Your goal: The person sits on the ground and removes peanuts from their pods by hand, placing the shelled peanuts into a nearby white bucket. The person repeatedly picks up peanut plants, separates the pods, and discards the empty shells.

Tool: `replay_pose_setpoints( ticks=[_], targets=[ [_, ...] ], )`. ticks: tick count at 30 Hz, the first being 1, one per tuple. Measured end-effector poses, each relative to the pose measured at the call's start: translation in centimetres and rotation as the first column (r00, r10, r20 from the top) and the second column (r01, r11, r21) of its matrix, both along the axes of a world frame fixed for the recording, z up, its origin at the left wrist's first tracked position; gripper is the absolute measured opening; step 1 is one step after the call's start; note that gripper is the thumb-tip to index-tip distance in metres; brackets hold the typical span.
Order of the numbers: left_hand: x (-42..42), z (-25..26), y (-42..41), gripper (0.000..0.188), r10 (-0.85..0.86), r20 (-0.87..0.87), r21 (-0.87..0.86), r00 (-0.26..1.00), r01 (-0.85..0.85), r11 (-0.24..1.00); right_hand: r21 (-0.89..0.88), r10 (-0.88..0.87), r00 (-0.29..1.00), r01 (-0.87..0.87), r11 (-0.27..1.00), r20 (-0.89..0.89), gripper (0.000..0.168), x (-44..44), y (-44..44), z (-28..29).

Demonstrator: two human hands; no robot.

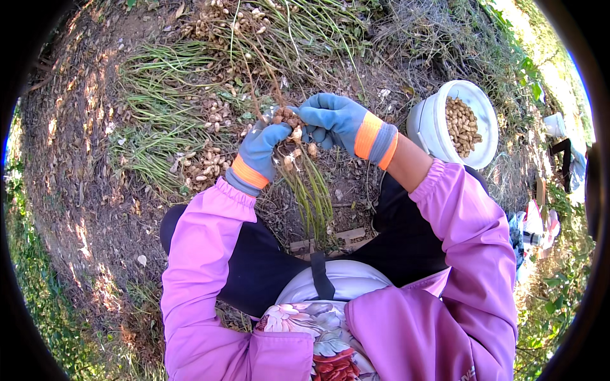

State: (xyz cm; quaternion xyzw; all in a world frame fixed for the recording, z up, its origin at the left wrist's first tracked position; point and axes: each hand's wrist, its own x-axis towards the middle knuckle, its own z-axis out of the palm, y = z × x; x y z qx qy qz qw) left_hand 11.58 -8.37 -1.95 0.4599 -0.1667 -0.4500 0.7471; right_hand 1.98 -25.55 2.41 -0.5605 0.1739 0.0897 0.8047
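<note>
My left hand, in a blue work glove with an orange and grey cuff, grips a peanut plant by its root crown. Green stems of this plant hang down between my knees, and its thin roots point away from me. Pods cluster among the roots between my hands. My right hand, gloved the same way, has its fingertips closed at the right side of that cluster. Whether a single pod is pinched there is hidden by the fingers.
A white plastic bucket with peanuts in it leans at the right. Pulled peanut plants and pods lie on the ground left and ahead. Wooden slats lie between my feet. A smaller white container stands far right.
</note>
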Motion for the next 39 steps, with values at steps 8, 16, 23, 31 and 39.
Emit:
replay_pose_setpoints(
  ticks=[8, 16, 23, 31, 39],
  targets=[
    [-0.7, 1.0, -0.4, 0.035, -0.065, -0.074, -0.035, 0.995, 0.062, 0.997, -0.021, -0.028, 0.999, 0.028, 0.999, 0.018, 0.024, 0.0, -0.2, -0.8],
    [-0.5, -0.2, -0.4, 0.037, -0.06, -0.039, -0.057, 0.997, 0.057, 0.997, -0.004, -0.087, 0.996, 0.087, 0.996, 0.019, 0.019, 0.2, 0.0, -1.1],
    [-1.1, 1.6, -0.8, 0.037, -0.081, -0.031, -0.069, 0.996, 0.079, 0.995, 0.111, -0.239, 0.97, 0.232, 0.966, 0.046, 0.013, 0.5, 0.8, -1.4],
    [-0.8, 1.5, -1.1, 0.043, -0.054, -0.01, -0.11, 0.999, 0.052, 0.993, 0.403, -0.303, 0.953, 0.28, 0.871, -0.007, 0.005, 0.6, 0.4, -1.1],
    [-1.1, 2.1, -1.2, 0.041, -0.079, -0.122, -0.179, 0.989, 0.056, 0.982, 0.459, -0.281, 0.959, 0.263, 0.848, -0.03, 0.004, 0.4, 0.1, -0.6]
  ],
)
